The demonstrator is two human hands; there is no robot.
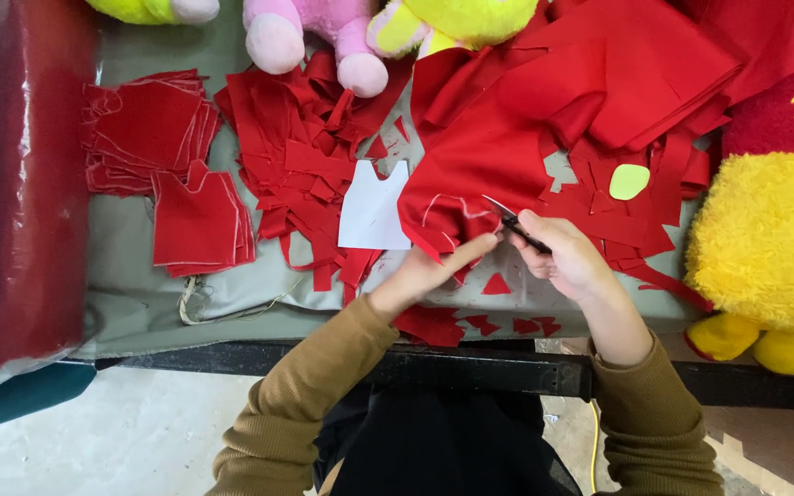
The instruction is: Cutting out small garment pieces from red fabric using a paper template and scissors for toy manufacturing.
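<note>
Your right hand point(570, 262) grips scissors point(513, 223), blades biting the soft red cloth point(489, 156) at center. Your left hand point(434, 271) pinches its folded edge; white pattern point(374, 209) at nine o'clock.

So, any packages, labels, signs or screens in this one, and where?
No packages, signs or screens.
Lettering: gold embroidery on the red top of the yellow plush toy, right edge, partly cut off.
White paper pattern: blank, vest-shaped, table centre, left of the red fabric that the left hand holds and the right hand cuts.
</note>
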